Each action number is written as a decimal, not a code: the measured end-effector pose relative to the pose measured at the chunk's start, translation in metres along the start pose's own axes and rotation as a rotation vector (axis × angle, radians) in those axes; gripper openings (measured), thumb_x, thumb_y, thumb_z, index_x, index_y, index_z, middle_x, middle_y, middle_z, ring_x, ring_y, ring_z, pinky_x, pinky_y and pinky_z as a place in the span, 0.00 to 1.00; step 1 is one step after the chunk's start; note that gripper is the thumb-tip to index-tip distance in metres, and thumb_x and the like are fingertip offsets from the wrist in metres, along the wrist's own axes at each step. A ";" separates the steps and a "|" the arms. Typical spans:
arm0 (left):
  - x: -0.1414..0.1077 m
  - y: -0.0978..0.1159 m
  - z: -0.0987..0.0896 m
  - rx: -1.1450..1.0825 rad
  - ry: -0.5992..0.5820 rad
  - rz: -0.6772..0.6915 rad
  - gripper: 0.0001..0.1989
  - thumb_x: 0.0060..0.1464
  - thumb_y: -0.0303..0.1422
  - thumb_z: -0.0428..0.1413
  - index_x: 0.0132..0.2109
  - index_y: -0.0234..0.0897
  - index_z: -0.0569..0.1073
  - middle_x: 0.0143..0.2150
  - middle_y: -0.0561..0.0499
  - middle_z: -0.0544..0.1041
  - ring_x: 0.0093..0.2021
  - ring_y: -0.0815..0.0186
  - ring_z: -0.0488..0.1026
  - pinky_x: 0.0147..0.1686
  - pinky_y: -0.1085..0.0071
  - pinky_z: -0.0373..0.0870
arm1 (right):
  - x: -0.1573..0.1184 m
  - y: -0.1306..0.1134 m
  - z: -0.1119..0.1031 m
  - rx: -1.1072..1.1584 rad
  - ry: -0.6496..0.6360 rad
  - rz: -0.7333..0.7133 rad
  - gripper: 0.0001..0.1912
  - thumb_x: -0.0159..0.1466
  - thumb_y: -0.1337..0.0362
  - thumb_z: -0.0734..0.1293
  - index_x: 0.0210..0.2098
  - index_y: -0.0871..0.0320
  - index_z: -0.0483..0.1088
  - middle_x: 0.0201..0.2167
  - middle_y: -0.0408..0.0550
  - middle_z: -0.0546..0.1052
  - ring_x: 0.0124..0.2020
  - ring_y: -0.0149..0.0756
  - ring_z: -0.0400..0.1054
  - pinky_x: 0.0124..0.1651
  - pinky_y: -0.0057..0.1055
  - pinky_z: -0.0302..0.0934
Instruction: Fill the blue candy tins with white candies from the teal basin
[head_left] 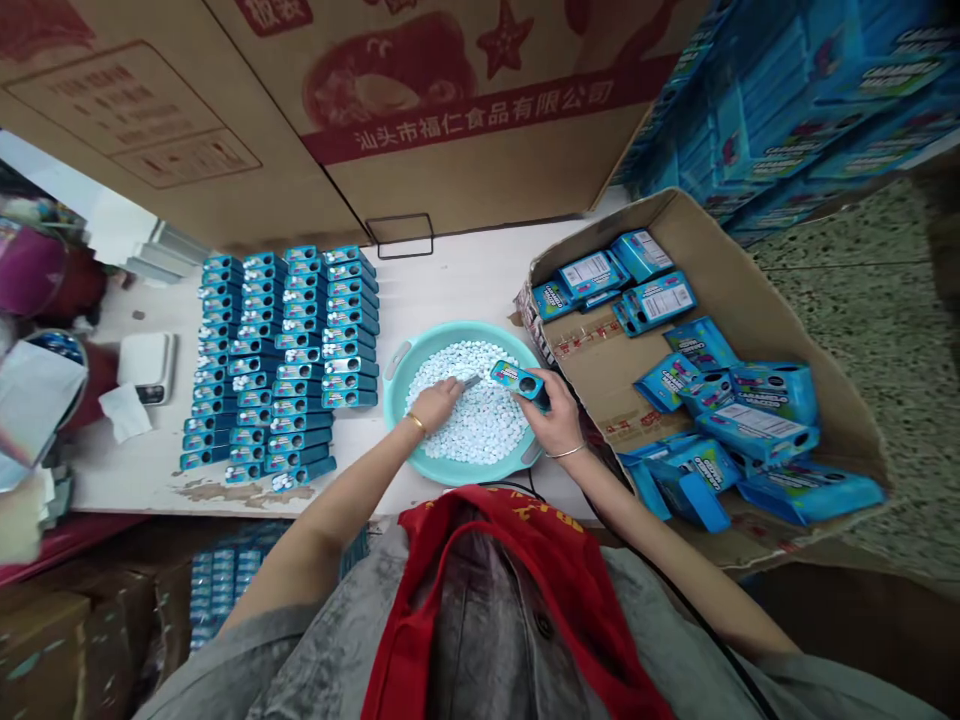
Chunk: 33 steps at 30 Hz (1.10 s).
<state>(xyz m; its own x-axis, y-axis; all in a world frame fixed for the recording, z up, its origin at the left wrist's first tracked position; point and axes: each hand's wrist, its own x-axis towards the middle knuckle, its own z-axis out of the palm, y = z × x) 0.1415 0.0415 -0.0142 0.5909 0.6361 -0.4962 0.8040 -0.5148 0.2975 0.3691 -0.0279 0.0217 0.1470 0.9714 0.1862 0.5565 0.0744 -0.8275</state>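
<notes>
Our right hand (553,412) grips a blue tin (517,380), our left hand (433,405) pinches a small metal tool (471,382) over mints (476,425) in a teal basin (466,335), with rows of tins (285,350) left of both and an open carton (720,260) right.

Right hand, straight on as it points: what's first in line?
Probably the white mints heaped in the teal basin, beyond the blue tin in the right hand; depth unclear.

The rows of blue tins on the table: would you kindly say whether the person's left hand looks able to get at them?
Probably yes. The left hand lies among the mints in the basin, and the tins sit just beyond its rim, with nothing visible in between.
</notes>
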 end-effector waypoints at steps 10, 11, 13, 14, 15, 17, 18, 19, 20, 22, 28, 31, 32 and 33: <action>-0.018 0.040 0.051 -0.550 0.081 0.175 0.23 0.50 0.23 0.51 0.55 0.31 0.68 0.47 0.43 0.72 0.46 0.61 0.71 0.50 0.65 0.68 | -0.001 0.009 -0.006 0.064 0.032 0.133 0.22 0.60 0.56 0.70 0.51 0.54 0.67 0.47 0.51 0.75 0.48 0.45 0.70 0.54 0.44 0.63; -0.020 0.039 0.046 -0.592 0.084 0.186 0.22 0.50 0.24 0.51 0.54 0.31 0.68 0.47 0.44 0.73 0.45 0.62 0.71 0.48 0.65 0.69 | 0.000 0.009 -0.007 0.071 0.038 0.140 0.22 0.60 0.56 0.70 0.51 0.54 0.67 0.47 0.51 0.75 0.48 0.44 0.70 0.54 0.44 0.63; -0.027 0.034 0.033 -0.639 0.090 0.213 0.20 0.52 0.27 0.52 0.53 0.33 0.68 0.47 0.45 0.73 0.43 0.63 0.70 0.46 0.65 0.69 | 0.000 0.010 -0.008 0.080 0.048 0.147 0.22 0.60 0.56 0.70 0.51 0.54 0.67 0.47 0.51 0.75 0.48 0.44 0.70 0.54 0.45 0.63; -0.033 0.031 0.025 -0.647 0.094 0.231 0.19 0.53 0.28 0.52 0.53 0.34 0.68 0.47 0.45 0.73 0.42 0.64 0.70 0.46 0.66 0.68 | 0.000 0.009 -0.008 0.081 0.049 0.145 0.22 0.60 0.56 0.70 0.51 0.55 0.67 0.47 0.51 0.75 0.48 0.44 0.70 0.54 0.45 0.64; -0.039 0.028 0.015 -0.646 0.106 0.248 0.19 0.54 0.29 0.52 0.54 0.34 0.68 0.46 0.45 0.74 0.42 0.64 0.70 0.45 0.66 0.68 | 0.000 0.009 -0.008 0.079 0.051 0.138 0.22 0.60 0.56 0.70 0.51 0.55 0.67 0.46 0.51 0.75 0.48 0.45 0.70 0.54 0.45 0.64; -0.053 0.022 -0.008 -0.631 0.144 0.282 0.18 0.56 0.30 0.51 0.54 0.33 0.68 0.45 0.44 0.73 0.40 0.65 0.69 0.44 0.66 0.68 | 0.001 0.008 -0.008 0.064 0.049 0.109 0.21 0.60 0.57 0.69 0.51 0.54 0.67 0.46 0.51 0.75 0.48 0.45 0.70 0.53 0.44 0.65; -0.060 0.019 -0.021 -0.617 0.165 0.296 0.18 0.57 0.31 0.51 0.54 0.33 0.68 0.44 0.44 0.73 0.39 0.65 0.69 0.43 0.67 0.68 | 0.001 0.008 -0.007 0.052 0.045 0.088 0.20 0.61 0.57 0.69 0.51 0.54 0.67 0.46 0.51 0.75 0.47 0.45 0.70 0.52 0.44 0.65; -0.065 0.017 -0.034 -0.596 0.185 0.307 0.18 0.57 0.31 0.50 0.54 0.33 0.67 0.43 0.45 0.73 0.39 0.65 0.69 0.43 0.67 0.68 | 0.001 0.007 -0.006 0.039 0.038 0.063 0.20 0.61 0.58 0.68 0.51 0.54 0.67 0.46 0.51 0.75 0.47 0.45 0.70 0.52 0.44 0.65; -0.070 0.016 -0.047 -0.568 0.201 0.316 0.18 0.58 0.31 0.50 0.54 0.33 0.67 0.42 0.45 0.73 0.39 0.65 0.69 0.43 0.67 0.68 | 0.001 0.006 -0.004 0.027 0.024 0.038 0.19 0.61 0.59 0.68 0.51 0.54 0.67 0.46 0.51 0.75 0.48 0.45 0.70 0.52 0.44 0.65; -0.076 0.016 -0.073 -0.490 0.210 0.329 0.18 0.58 0.30 0.49 0.54 0.33 0.67 0.42 0.45 0.73 0.41 0.64 0.70 0.43 0.67 0.68 | 0.000 0.005 0.001 0.009 -0.019 -0.008 0.18 0.62 0.63 0.66 0.51 0.54 0.67 0.47 0.52 0.74 0.49 0.45 0.69 0.52 0.44 0.65; -0.070 0.047 -0.133 -0.067 -0.015 0.220 0.17 0.56 0.23 0.47 0.53 0.32 0.68 0.48 0.41 0.73 0.45 0.59 0.73 0.44 0.64 0.70 | -0.009 0.001 0.016 -0.032 -0.119 -0.122 0.21 0.60 0.69 0.61 0.53 0.53 0.66 0.49 0.53 0.73 0.53 0.46 0.67 0.57 0.48 0.64; -0.069 0.075 -0.152 0.137 -0.100 0.118 0.19 0.56 0.20 0.46 0.54 0.30 0.66 0.46 0.40 0.73 0.41 0.57 0.75 0.37 0.63 0.71 | -0.013 0.000 0.021 -0.024 -0.131 -0.158 0.23 0.59 0.72 0.61 0.53 0.54 0.66 0.48 0.53 0.73 0.52 0.46 0.67 0.57 0.48 0.64; -0.070 0.085 -0.157 0.186 -0.104 0.107 0.19 0.57 0.19 0.45 0.55 0.30 0.65 0.45 0.39 0.73 0.40 0.57 0.75 0.36 0.63 0.71 | -0.014 0.000 0.022 -0.020 -0.129 -0.158 0.23 0.59 0.72 0.60 0.53 0.54 0.66 0.48 0.53 0.73 0.52 0.46 0.67 0.57 0.48 0.64; -0.072 0.093 -0.162 0.222 -0.102 0.108 0.18 0.58 0.19 0.44 0.55 0.29 0.66 0.44 0.39 0.73 0.39 0.56 0.76 0.35 0.63 0.71 | -0.014 0.000 0.023 -0.016 -0.125 -0.154 0.23 0.59 0.72 0.60 0.53 0.54 0.66 0.48 0.53 0.73 0.52 0.46 0.67 0.57 0.49 0.64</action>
<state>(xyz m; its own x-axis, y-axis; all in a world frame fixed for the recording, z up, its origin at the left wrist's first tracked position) 0.1847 0.0413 0.1814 0.6536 0.5149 -0.5546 0.6958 -0.6971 0.1728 0.3481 -0.0367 0.0070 -0.0432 0.9694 0.2417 0.5776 0.2216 -0.7856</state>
